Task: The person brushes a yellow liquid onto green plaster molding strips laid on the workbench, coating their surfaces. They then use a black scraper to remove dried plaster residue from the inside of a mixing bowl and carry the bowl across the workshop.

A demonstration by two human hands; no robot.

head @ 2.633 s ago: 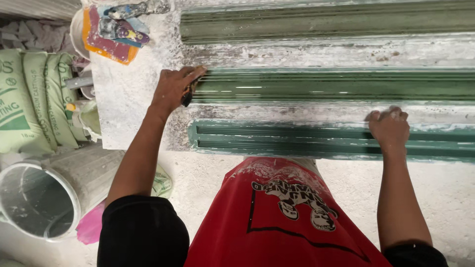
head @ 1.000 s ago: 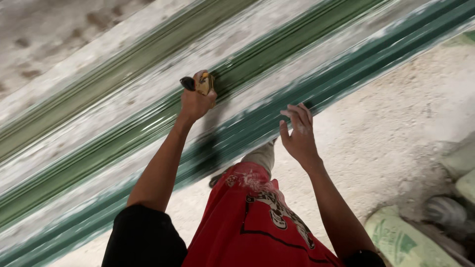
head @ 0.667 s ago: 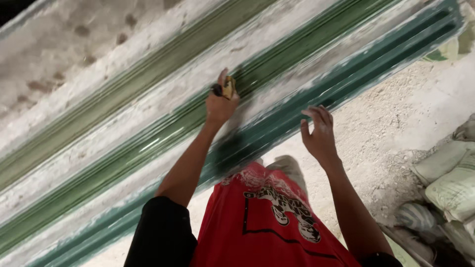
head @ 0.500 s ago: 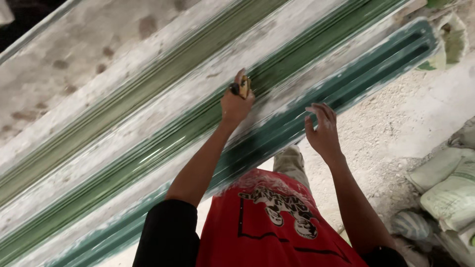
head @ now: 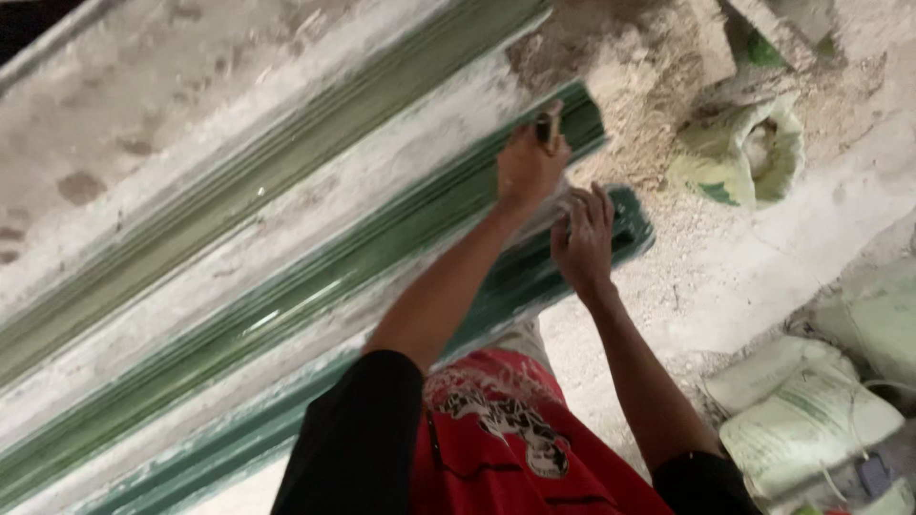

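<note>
The person wears a red shirt [head: 515,448] with a printed graphic in white and dark tones across the front. Its sleeves are black: the left sleeve [head: 353,439] covers the upper arm down to about the elbow, and the right sleeve [head: 701,482] shows only at the bottom edge. Both forearms are bare, and the left hand [head: 528,164] and right hand [head: 584,240] are ungloved.
</note>
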